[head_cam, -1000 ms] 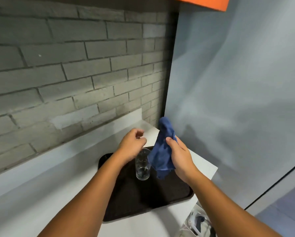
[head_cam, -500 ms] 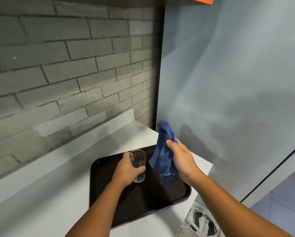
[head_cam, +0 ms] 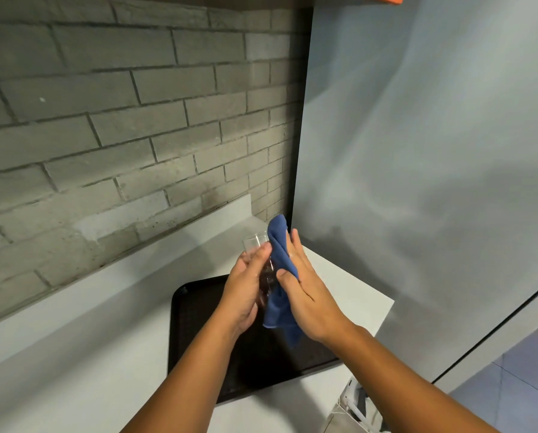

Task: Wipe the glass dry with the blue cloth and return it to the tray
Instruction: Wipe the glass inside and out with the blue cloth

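Observation:
My left hand (head_cam: 246,289) grips a clear drinking glass (head_cam: 255,243), lifted off and held above the dark tray (head_cam: 196,326). Only the glass's rim and part of its side show past my fingers. My right hand (head_cam: 305,292) holds the blue cloth (head_cam: 280,254) and presses it flat against the right side of the glass. The cloth's top sticks up above the rim and its lower end hangs down over the tray.
The tray lies on a white counter (head_cam: 74,370) that ends at a grey brick wall (head_cam: 121,135) behind and a pale blue panel (head_cam: 417,151) on the right. Past the counter's right front corner, a bin or basket (head_cam: 355,410) sits lower down.
My left hand closed on the glass and raised it from the tray. My right hand brought the cloth against the glass.

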Action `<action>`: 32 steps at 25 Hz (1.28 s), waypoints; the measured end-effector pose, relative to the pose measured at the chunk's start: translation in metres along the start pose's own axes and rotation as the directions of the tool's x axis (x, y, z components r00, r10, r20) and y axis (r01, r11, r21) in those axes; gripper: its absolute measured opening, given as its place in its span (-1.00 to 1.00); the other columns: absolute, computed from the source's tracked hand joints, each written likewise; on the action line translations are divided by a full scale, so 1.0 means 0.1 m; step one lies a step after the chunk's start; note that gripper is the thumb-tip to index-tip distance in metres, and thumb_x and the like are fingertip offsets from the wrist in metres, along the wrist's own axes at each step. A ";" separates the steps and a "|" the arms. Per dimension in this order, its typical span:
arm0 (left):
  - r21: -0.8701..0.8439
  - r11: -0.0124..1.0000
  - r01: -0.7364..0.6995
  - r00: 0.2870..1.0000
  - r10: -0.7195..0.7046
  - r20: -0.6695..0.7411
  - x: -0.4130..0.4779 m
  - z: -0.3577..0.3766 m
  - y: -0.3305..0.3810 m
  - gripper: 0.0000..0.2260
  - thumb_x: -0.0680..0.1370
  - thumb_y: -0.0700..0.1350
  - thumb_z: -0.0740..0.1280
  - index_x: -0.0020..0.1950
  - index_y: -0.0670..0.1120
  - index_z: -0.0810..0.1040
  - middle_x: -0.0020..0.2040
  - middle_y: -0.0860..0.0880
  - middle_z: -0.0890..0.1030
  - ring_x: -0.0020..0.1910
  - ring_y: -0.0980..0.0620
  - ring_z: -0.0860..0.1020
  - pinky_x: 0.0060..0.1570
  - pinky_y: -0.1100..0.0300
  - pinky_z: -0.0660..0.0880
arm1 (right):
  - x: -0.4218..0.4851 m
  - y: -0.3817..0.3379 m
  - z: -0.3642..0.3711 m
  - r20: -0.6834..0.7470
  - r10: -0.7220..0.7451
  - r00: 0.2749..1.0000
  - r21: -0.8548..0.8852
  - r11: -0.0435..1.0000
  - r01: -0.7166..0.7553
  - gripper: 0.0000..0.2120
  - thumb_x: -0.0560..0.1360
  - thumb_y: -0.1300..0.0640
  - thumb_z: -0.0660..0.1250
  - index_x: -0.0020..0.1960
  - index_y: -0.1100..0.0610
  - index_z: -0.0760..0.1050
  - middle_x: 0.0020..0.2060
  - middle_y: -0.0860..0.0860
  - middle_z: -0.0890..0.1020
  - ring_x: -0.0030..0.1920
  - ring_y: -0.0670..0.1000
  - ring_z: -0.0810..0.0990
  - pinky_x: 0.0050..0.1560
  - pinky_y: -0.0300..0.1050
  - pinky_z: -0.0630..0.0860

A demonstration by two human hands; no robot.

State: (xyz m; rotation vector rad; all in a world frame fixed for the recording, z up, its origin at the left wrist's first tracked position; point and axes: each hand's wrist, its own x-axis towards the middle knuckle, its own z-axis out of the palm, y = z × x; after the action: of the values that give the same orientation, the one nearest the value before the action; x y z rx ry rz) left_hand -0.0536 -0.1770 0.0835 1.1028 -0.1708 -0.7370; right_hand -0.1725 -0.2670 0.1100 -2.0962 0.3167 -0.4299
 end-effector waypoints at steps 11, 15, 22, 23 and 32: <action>0.099 0.992 -0.078 0.995 0.084 -0.055 -0.06 0.16 0.16 -0.62 0.48 0.26 0.63 0.05 0.02 0.66 -0.14 -0.09 0.78 -0.16 -0.07 0.76 -0.04 -0.03 0.71 | 0.16 -0.15 0.01 -0.151 0.233 0.961 0.324 0.930 -0.175 -0.69 0.72 0.17 0.13 0.30 -0.05 0.59 0.12 0.03 0.74 0.21 -0.01 0.67 0.20 -0.18 0.56; 0.119 0.990 -0.079 0.989 0.093 -0.116 -0.10 0.22 0.25 -0.72 0.72 0.14 0.44 0.10 -0.06 0.75 0.02 -0.15 0.85 0.00 -0.12 0.82 0.12 -0.07 0.72 | 0.06 -0.32 0.07 -0.067 0.107 0.992 0.235 0.968 -0.088 -0.44 0.70 0.07 0.09 0.70 -0.11 0.18 0.67 -0.05 0.35 0.66 -0.11 0.28 0.62 -0.25 0.24; 0.119 0.991 -0.063 0.991 0.076 -0.111 -0.12 0.35 0.42 -0.66 0.73 0.16 0.40 0.09 -0.10 0.74 0.04 -0.21 0.85 0.01 -0.19 0.81 0.21 -0.17 0.71 | 0.12 -0.35 -0.03 -0.099 0.009 0.995 0.209 0.978 0.012 -0.43 0.71 0.07 0.08 0.69 -0.21 0.12 0.71 -0.19 0.18 0.69 -0.23 0.13 0.66 -0.29 0.10; 0.117 0.991 -0.069 0.990 0.082 -0.112 -0.13 0.37 0.44 -0.69 0.73 0.15 0.41 0.08 -0.09 0.72 0.03 -0.21 0.85 -0.03 -0.18 0.81 0.18 -0.16 0.71 | 0.14 -0.33 -0.04 -0.107 0.016 0.994 0.240 0.971 0.011 -0.47 0.73 0.09 0.09 0.66 -0.22 0.19 0.71 -0.17 0.20 0.68 -0.23 0.16 0.65 -0.30 0.13; 0.118 0.988 -0.095 0.991 0.105 -0.080 -0.14 0.49 0.49 -0.65 0.67 0.18 0.49 0.14 -0.08 0.55 0.09 -0.20 0.80 0.06 -0.20 0.80 0.20 -0.23 0.73 | 0.16 -0.37 -0.13 -0.162 0.100 0.982 0.310 0.950 -0.046 -0.48 0.75 0.07 0.11 0.70 -0.13 0.19 0.64 -0.06 0.39 0.62 -0.09 0.37 0.66 -0.03 0.27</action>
State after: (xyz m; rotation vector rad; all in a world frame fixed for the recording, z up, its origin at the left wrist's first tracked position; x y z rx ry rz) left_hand -0.0649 -0.1935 0.1518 1.2231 -0.1956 -0.5945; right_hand -0.1613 -0.2634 0.1507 -1.7427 0.4031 -0.5829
